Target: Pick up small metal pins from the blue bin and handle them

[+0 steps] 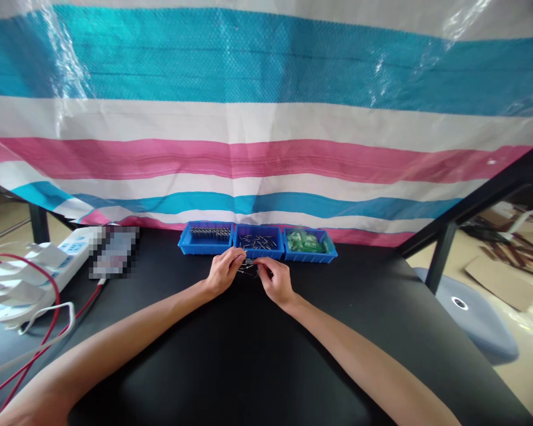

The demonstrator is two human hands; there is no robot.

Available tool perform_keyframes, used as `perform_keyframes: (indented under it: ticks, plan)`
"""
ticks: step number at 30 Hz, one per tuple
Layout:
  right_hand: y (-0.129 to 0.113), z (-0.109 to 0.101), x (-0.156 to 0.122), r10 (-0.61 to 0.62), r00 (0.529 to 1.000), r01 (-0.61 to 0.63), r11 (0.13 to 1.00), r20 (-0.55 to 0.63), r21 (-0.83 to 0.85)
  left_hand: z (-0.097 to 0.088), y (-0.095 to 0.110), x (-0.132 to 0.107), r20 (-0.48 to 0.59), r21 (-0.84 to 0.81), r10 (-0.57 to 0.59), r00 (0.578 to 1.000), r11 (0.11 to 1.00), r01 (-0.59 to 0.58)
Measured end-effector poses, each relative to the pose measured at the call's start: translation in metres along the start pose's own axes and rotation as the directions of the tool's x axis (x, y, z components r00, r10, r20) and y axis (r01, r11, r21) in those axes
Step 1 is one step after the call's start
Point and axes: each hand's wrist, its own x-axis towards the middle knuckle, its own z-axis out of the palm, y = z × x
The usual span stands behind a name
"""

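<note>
My left hand [224, 271] and my right hand [276, 280] meet just in front of the middle blue bin [266, 255], fingertips pinched close together. Between them is a small silvery metal piece [249, 261], too small to name exactly. Several thin metal pieces [247, 271] show just under the fingertips; whether they are held or lie on the table I cannot tell. Loose screw-like metal pins [258, 242] fill the middle bin. The left blue bin [204, 249] has rows of short metal cylinders [211, 233], and the right blue bin [311, 257] contains green packets [305, 241].
A striped plastic sheet [266, 160] hangs behind the black table [231, 361]. At the left lie a white power strip [77, 245] with plugs, a red cable [55, 296] and a blurred-out device [115, 251]. A grey stool [471, 319] stands right of the table.
</note>
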Motion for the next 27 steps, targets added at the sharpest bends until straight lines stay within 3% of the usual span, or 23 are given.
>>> perform_keyframes:
  ticks: [6, 12, 18, 24, 27]
  plan:
    - [-0.0007, -0.0005, 0.0007, -0.001, 1.0, 0.001, 1.0, 0.008, 0.0, 0.0007, -0.0009, 0.0002, -0.009, -0.001, 0.041, 0.999, 0.999, -0.041]
    - [-0.0001, -0.001, 0.0005, -0.006, 1.0, 0.006, 1.0, -0.001, 0.004, 0.004, -0.0036, -0.0039, -0.047, -0.043, -0.05, 0.998, 0.998, 0.048]
    - [0.0003, -0.0009, -0.0004, 0.009, 1.0, -0.009, 1.0, 0.006, 0.012, 0.0038, -0.0045, -0.0063, 0.051, -0.123, -0.113, 0.992, 0.985, 0.119]
    - [0.0002, 0.002, 0.0004, -0.021, 0.996, 0.023, 0.999, 0.091, -0.026, 0.003, -0.006, -0.0077, 0.175, -0.133, -0.132, 0.976, 0.979, 0.156]
    - [0.0004, 0.0009, 0.0009, 0.011, 0.999, -0.01, 1.0, 0.05, -0.025, 0.0016, -0.005, -0.005, 0.206, -0.132, -0.111, 0.972, 0.981, 0.14]
